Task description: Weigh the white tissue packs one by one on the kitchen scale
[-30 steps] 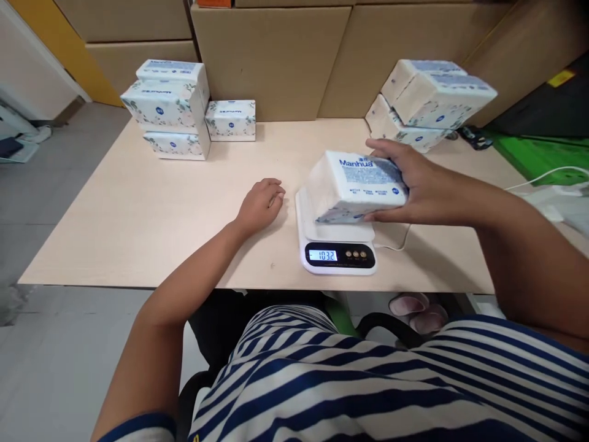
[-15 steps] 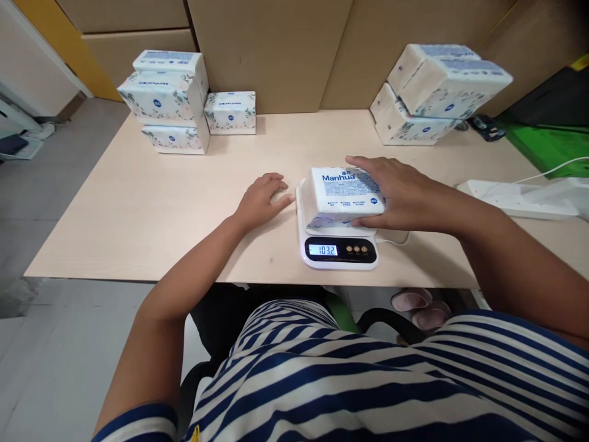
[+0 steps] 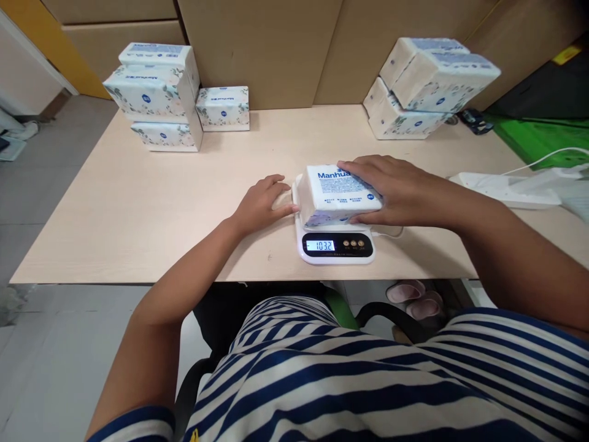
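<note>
A white pack of tissues [image 3: 343, 195] with blue "Manhua" print lies on a white kitchen scale [image 3: 301, 242] near the table's front edge. The scale's lit display reads about 103.2. My right hand [image 3: 391, 190] is wrapped round the pack's right end, thumb on the near side and fingers over the top. To the left of the scale rests my left hand [image 3: 262, 205], fingers apart and empty. Its thumb tip is at the scale's left edge; whether it touches the pack I cannot tell.
Tissue packs are stacked at the back left [image 3: 147, 92], with a single pack [image 3: 224, 108] beside them. Another stack [image 3: 432, 86] stands at the back right. A white power strip [image 3: 506, 190] with a cable lies at right. Cardboard [image 3: 262, 49] lines the table's back.
My right hand has moved slightly further over the top of the pack. My left thumb is a little closer to the scale. The view has shifted slightly; the display reads the same.
</note>
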Available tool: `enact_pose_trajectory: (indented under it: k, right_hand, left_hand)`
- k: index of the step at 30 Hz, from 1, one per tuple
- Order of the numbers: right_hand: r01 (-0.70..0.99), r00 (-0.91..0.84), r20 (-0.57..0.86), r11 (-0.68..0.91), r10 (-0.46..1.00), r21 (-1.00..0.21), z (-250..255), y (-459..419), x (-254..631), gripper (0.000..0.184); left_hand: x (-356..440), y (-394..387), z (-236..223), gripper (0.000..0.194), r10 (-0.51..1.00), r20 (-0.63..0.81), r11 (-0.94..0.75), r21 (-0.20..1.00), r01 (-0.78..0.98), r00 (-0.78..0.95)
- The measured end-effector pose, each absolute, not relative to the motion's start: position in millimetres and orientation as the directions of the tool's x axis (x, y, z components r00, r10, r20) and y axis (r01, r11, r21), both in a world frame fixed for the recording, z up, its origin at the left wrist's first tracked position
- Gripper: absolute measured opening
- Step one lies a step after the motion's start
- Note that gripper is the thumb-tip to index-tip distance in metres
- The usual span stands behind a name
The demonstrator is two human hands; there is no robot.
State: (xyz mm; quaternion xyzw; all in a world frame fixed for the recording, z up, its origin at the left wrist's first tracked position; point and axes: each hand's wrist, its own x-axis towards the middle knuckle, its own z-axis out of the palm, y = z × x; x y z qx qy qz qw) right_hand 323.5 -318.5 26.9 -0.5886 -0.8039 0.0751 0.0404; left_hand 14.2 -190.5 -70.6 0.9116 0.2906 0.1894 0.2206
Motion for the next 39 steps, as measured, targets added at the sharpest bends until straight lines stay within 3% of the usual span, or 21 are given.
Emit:
enact_pose_trajectory:
  k: [13, 18, 23, 26, 30, 34, 39]
  right_hand:
    - [0.936, -0.299, -0.025, 0.289, 0.954, -0.203, 29, -315, 323, 0.119]
    - [0.929, -0.288, 0.104, 0.304, 0.952, -0.212, 28, -324, 329, 0.119]
    - [0.916, -0.201, 0.164, 0.245, 0.966, -0.319, 19, -330, 340, 0.112]
    - [0.821, -0.223, 0.318, 0.353, 0.921, -0.447, 8, -328, 346, 0.105]
    - [0.787, 0.005, 0.485, 0.295, 0.875, -0.541, -15, -320, 352, 0.091]
    - [0.815, 0.201, 0.335, 0.033, 0.921, -0.579, -40, -308, 363, 0.085]
    - [0.741, 0.213, 0.312, 0.055, 0.926, -0.670, -48, -308, 368, 0.088]
  left_hand:
    - [17, -189, -73, 0.051, 0.574, 0.222, -0.774, 0.462, 0.434, 0.788]
    - [16, -185, -77, 0.048, 0.571, 0.221, -0.783, 0.436, 0.444, 0.790]
    - [14, -183, -76, 0.048, 0.569, 0.210, -0.785, 0.428, 0.448, 0.795]
    - [11, -182, -74, 0.056, 0.561, 0.237, -0.784, 0.461, 0.417, 0.793]
    - [9, -180, -71, 0.084, 0.602, 0.306, -0.733, 0.578, 0.359, 0.737]
    - [9, -179, -71, 0.093, 0.667, 0.364, -0.692, 0.626, 0.359, 0.650]
    - [8, -179, -72, 0.089, 0.670, 0.385, -0.681, 0.659, 0.319, 0.635]
